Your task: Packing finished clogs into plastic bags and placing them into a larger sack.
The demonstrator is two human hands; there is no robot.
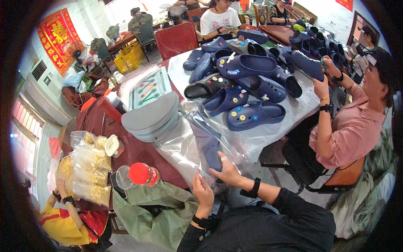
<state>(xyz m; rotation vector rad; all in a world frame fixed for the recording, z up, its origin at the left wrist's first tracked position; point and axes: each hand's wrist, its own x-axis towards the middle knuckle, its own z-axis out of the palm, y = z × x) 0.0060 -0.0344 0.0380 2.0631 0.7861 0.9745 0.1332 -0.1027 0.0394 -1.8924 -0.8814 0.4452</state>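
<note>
Right in front of me, a clear plastic bag [174, 155] lies over the table corner with a dark blue clog [208, 147] inside or under its film. My right hand [230, 171] is closed around the near end of the clog, thumb on top. My left hand [203, 191] pinches the near edge of the bag, just left of the clog. Beyond them rises a heap of navy clogs [256, 115] with small coloured charms, among them a black clog [208, 86]. To the left sits a stack of grey curved sheets [151, 115].
A co-worker in pink [348, 130] at my right holds a navy clog [308, 65]. On the red table [126, 153] stand a red-lidded jar [143, 173] and bags of small yellowish pieces [90, 170], with another person's hands [62, 189] beside them. Green cloth [151, 210] hangs near my left arm.
</note>
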